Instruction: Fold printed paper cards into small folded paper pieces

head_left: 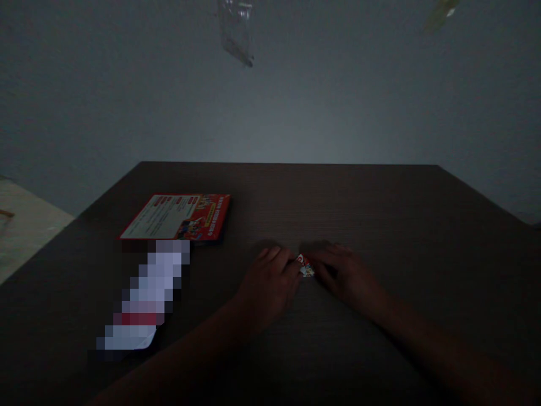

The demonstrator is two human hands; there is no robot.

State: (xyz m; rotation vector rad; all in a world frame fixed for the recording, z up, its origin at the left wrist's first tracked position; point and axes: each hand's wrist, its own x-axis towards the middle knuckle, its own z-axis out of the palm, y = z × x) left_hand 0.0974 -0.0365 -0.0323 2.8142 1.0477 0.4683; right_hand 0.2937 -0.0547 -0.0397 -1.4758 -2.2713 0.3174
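Observation:
A small piece of printed paper [306, 267], red and white with coloured figures, lies on the dark table between my hands. It is roughly triangular where it shows, and it looks folded. My left hand [273, 279] has its fingers bent and closed at the paper's left side, covering part of it. From the right, my right hand [344, 270] meets the other side with thumb and fingers pinched together. Dim light hides the fingertips and the paper's covered edges.
The brown wood-grain table [329, 197] backs onto a grey wall [338, 101]. Left of my hands lies a red and white printed booklet or board [177, 219]. Nearer stands a pale, pixelated long object [146, 293]. Clear plastic [236, 34] hangs on the wall.

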